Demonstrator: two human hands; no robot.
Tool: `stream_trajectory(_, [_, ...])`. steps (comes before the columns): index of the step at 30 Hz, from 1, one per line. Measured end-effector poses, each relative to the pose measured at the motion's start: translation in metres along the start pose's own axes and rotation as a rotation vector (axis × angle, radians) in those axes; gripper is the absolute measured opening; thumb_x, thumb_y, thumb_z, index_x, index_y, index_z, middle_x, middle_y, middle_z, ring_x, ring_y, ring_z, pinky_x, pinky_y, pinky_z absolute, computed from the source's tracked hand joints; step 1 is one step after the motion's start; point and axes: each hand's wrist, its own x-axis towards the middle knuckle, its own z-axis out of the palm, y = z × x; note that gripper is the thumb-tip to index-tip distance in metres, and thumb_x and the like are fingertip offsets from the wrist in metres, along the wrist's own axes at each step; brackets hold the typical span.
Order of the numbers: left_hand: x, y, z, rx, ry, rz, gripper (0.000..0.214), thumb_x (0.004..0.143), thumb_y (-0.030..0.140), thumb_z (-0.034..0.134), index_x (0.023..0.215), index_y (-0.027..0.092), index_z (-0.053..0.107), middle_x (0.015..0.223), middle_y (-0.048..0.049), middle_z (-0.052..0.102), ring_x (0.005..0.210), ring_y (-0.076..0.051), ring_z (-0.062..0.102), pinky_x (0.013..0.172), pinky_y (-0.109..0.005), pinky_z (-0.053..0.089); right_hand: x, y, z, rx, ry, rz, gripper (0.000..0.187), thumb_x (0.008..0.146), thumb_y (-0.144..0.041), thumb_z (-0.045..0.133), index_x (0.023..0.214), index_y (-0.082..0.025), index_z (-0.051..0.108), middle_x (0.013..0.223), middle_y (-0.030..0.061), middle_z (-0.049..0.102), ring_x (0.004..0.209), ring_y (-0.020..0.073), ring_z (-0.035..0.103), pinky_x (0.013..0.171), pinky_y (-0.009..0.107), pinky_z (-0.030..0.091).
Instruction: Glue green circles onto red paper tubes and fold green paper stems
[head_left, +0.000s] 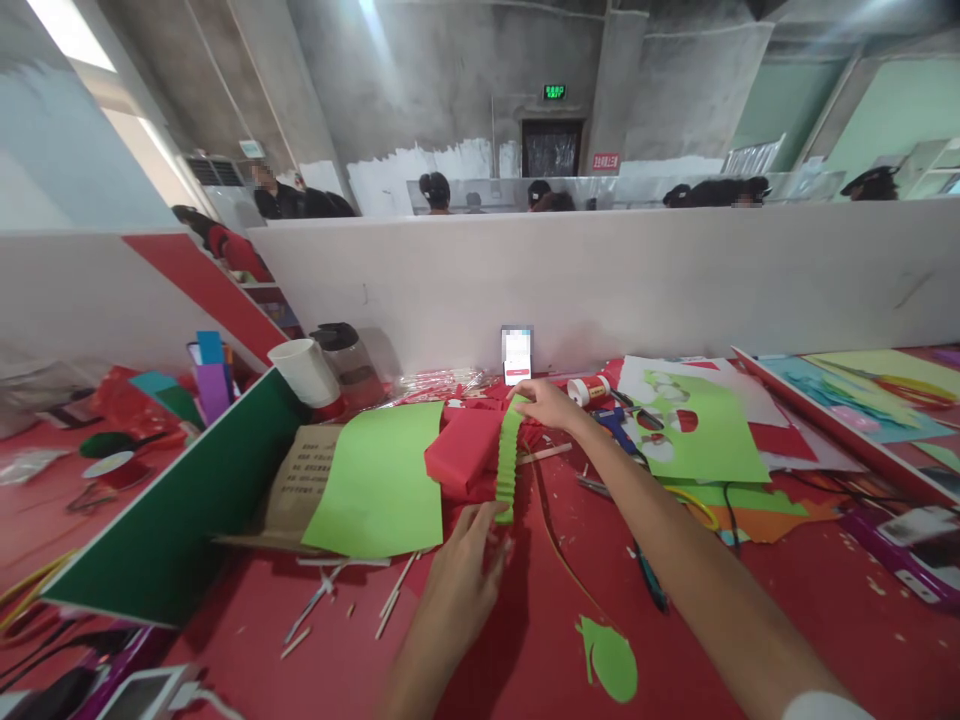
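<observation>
A narrow green paper strip (507, 460), folded into small pleats, is stretched lengthwise away from me above the red table. At its far end, my right hand (549, 405) pinches it between thumb and fingers. My left hand (466, 562) is closed at the near end, with thumb and index finger on the strip and the other fingers loosely curled. Just left of the strip lies a red paper-covered block (463, 452). Beside that, a sheet of green paper (382, 485) rests partly over a piece of brown cardboard (300, 480).
A phone (517, 355) leans against the white partition (637, 280). To the right are green paper with cut-out holes (720, 430), a glue gun (616, 425) and scissors (596, 486). Green paper scraps (613, 660) and thin sticks (395, 598) lie nearer me. A green board (180, 510) stands left.
</observation>
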Motion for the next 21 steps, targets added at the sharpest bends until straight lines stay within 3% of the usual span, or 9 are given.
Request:
stream_trajectory(3, [0.007,-0.006,0.002,0.12,0.015,-0.004,0.036,0.091,0.02,0.042,0.125,0.025,0.05,0.116,-0.009,0.059,0.087,-0.019,0.065,0.072,-0.028,0.049,0.009,0.011,0.009,-0.01,0.055,0.04,0.024,0.074,-0.012,0.066,0.098,-0.013,0.069,0.098,0.0092,0.071,0.088,0.0188,0.066,0.078,0.029,0.049])
stream_trajectory(7, [0.015,-0.006,0.004,0.383,0.028,0.004,0.048,0.091,0.017,0.044,0.137,0.029,0.042,0.117,-0.0096,0.057,0.094,-0.021,0.064,0.073,-0.028,0.049,0.013,0.023,0.02,-0.013,0.091,0.082,0.015,0.077,-0.014,0.065,0.091,-0.013,0.07,0.088,0.0068,0.073,0.077,0.0168,0.067,0.074,0.027,0.05])
stream_trajectory(11, [0.018,0.005,0.004,0.585,0.0,0.043,0.051,0.092,0.016,0.043,0.14,0.031,0.039,0.112,-0.0095,0.055,0.089,-0.021,0.063,0.064,-0.026,0.047,0.011,0.025,0.025,-0.017,0.119,0.108,0.016,0.083,-0.018,0.061,0.091,-0.013,0.073,0.083,0.0069,0.075,0.069,0.0169,0.067,0.07,0.027,0.05])
stream_trajectory(16, [0.021,0.01,0.003,0.672,-0.002,0.07,0.048,0.085,0.002,0.041,0.125,0.026,0.053,0.107,-0.0086,0.056,0.088,-0.02,0.063,0.063,-0.025,0.047,0.011,0.023,0.025,-0.026,0.127,0.102,0.016,0.083,-0.023,0.063,0.09,-0.016,0.076,0.093,0.0083,0.075,0.086,0.0216,0.068,0.08,0.031,0.049])
stream_trajectory(21, [0.022,0.0,0.005,0.685,0.037,0.128,0.045,0.086,0.002,0.039,0.122,0.025,0.053,0.127,-0.0091,0.053,0.095,-0.021,0.064,0.064,-0.026,0.049,0.012,0.025,0.027,-0.01,0.153,0.107,0.021,0.078,-0.015,0.066,0.098,-0.017,0.073,0.094,0.0073,0.074,0.089,0.0199,0.066,0.083,0.032,0.048])
